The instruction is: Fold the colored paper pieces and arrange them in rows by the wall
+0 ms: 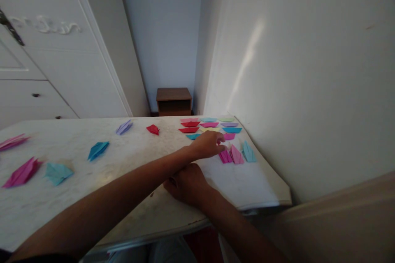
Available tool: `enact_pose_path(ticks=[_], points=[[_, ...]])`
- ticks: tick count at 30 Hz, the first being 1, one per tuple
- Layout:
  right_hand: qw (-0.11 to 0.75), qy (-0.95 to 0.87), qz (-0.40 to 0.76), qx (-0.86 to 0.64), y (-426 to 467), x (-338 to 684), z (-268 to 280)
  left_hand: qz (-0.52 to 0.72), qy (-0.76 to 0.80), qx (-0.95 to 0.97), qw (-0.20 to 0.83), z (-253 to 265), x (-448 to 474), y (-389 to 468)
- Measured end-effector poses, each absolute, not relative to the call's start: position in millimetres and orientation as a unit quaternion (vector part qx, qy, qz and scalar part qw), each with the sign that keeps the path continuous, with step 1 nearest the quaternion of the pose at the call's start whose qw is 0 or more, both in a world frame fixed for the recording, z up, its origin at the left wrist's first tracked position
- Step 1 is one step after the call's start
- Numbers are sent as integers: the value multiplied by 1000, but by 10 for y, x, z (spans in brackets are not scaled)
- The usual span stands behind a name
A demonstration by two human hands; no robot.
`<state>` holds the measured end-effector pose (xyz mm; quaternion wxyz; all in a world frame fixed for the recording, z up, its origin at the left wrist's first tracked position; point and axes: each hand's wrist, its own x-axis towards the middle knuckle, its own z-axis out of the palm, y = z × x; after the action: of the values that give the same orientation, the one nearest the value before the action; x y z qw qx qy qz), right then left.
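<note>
My left hand (207, 144) reaches across to the right over the white table. Its fingers are bent, thumb and fingertips apart, with nothing visible between them. Just beyond the thumb lie a magenta folded paper (225, 156), a pink folded paper (236, 155) and a light blue folded paper (249, 153). Past the fingers are rows of boat-shaped folded papers, among them a blue one (232, 130) and a red one (189, 130). My right hand (189, 185) is closed under my left forearm, near the table's front; whatever its fingers hold, if anything, is hidden.
Scattered on the left of the table (129, 185) are more folded papers: magenta (22, 172), pale aqua (58, 173), blue (98, 150), lavender (124, 127) and red (153, 129). A wall (296, 74) borders the right edge. Behind stand a white cupboard (83, 70) and a brown stand (174, 94).
</note>
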<state>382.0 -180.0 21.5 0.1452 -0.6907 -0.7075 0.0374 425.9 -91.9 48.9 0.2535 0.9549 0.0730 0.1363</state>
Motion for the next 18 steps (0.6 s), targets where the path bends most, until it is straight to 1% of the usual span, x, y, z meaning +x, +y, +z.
enact_pose_path(ticks=[6, 10, 14, 18], points=[[156, -706, 34, -690, -1784, 3831, 209, 160, 85, 944, 277, 428, 4245, -850], [161, -709, 32, -686, -1780, 3844, 202, 213, 97, 924, 303, 473, 4145, -803], [171, -710, 27, -683, -1785, 3859, 181, 273, 118, 901, 315, 548, 3784, -790], [183, -709, 34, -680, -1796, 3872, 180, 299, 170, 877, 337, 565, 3222, -801]])
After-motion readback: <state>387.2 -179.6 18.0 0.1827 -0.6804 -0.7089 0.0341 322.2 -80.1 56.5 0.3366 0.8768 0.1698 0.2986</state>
